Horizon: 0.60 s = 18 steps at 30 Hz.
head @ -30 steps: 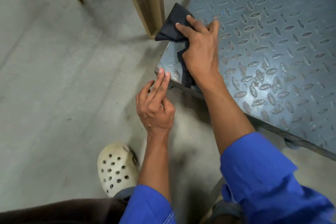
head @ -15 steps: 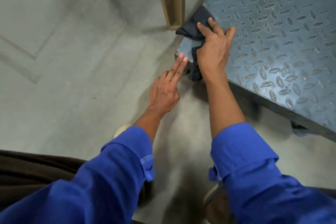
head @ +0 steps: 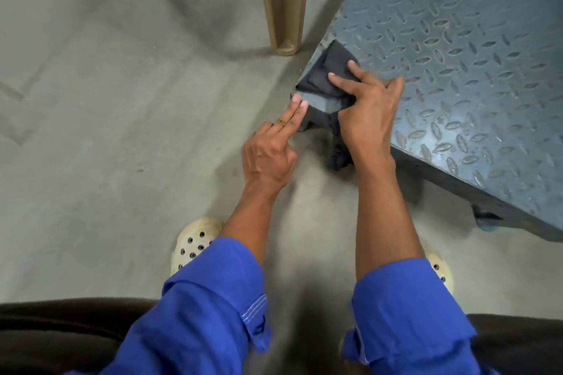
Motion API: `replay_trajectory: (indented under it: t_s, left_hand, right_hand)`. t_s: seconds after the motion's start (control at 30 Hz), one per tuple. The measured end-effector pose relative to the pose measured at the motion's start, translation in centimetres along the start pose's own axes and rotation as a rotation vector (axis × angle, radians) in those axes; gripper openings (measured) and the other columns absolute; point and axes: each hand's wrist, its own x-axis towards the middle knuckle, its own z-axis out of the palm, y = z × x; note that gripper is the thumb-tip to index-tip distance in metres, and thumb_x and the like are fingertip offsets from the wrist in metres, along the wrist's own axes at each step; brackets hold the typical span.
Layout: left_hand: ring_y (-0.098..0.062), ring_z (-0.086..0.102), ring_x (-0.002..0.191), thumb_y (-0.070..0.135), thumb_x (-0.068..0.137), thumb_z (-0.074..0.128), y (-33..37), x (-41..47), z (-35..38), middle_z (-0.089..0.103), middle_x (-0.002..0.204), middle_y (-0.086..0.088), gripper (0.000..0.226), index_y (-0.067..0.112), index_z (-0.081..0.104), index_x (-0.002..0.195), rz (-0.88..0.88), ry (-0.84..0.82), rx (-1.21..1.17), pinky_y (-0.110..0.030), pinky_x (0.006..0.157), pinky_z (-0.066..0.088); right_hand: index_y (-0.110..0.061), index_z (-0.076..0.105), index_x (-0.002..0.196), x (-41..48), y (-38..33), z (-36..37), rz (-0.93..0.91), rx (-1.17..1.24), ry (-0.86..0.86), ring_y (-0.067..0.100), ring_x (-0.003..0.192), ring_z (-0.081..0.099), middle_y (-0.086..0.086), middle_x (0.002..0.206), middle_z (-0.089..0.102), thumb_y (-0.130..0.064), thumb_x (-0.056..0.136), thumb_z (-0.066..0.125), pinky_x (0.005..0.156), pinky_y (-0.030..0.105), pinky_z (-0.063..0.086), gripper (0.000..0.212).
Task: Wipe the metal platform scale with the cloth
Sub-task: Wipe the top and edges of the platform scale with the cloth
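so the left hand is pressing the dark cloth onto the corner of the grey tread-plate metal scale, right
Not quite: it is the right hand pressing the dark cloth onto the corner of the grey tread-plate metal scale, as the head view shows. The left hand just touches the edge.

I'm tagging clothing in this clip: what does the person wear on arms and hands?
Bright blue sleeves, the left sleeve and the right sleeve, stop at cuffs partway up the arms. White stitching marks the left cuff. The left hand and right hand wear no gloves.
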Motion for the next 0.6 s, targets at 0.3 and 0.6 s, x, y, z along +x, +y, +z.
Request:
replay_trajectory:
  t_s: [0.3, 0.6]
  left_hand:
    - [-0.022, 0.056, 0.064, 0.0, 0.07, 0.04, -0.6, 0.2, -0.3, 0.059, 0.152, 0.015, 0.086, 0.031, 0.065, 0.146, 0.044, 0.053, 0.049, -0.033, 0.055, 0.046]
    - [-0.02, 0.074, 0.085, 0.015, 0.083, 0.073, -1.2, 3.1, -0.8, 0.082, 0.107, 0.01, 0.028, 0.026, 0.085, 0.105, 0.087, 0.291, -0.101, -0.04, 0.08, 0.051]
  right_hand:
    - [-0.027, 0.071, 0.135, 2.0, -2.0, 1.8, -0.093, -0.023, -0.028, 0.034, 0.105, 0.043, 0.003, 0.152, 0.057, 0.01, 0.084, 0.055, 0.085, 0.018, 0.024, 0.065]
    - [-0.028, 0.075, 0.129, 0.7, 0.1, 0.5, 0.049, 0.034, 0.072, 0.022, 0.1, 0.033, -0.003, 0.148, 0.061, 0.017, 0.075, 0.048, 0.092, 0.002, 0.023, 0.075]
